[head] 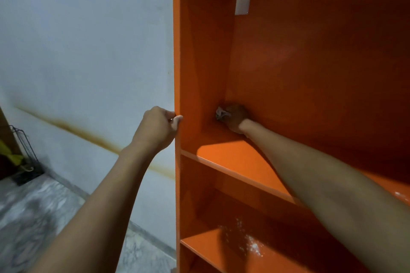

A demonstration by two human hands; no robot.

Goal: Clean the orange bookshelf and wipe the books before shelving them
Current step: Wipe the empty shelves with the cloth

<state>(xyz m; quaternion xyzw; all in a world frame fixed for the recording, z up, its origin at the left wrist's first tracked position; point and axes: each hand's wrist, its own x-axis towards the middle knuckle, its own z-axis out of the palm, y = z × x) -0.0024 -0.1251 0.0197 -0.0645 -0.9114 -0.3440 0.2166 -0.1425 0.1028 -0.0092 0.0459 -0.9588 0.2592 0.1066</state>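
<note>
Item: tall glossy orange laminate bookshelf [288,62], filling the view from 12 to 5 o'clock.
Left hand [158,127], 9 o'clock of centre: fingers curled round the front edge of the left side panel.
Right hand [237,119], just beside centre at 3 o'clock: closed round a small crumpled grey cloth [221,113], pressed into the upper board's back left corner (fingers mostly hidden).
White powdery specks [248,241]: lower board, 5 o'clock.
Black wire rack [26,150]: 8 o'clock, against the wall.

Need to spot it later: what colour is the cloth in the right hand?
The cloth is grey, seen in the head view, bunched in the right hand.
</note>
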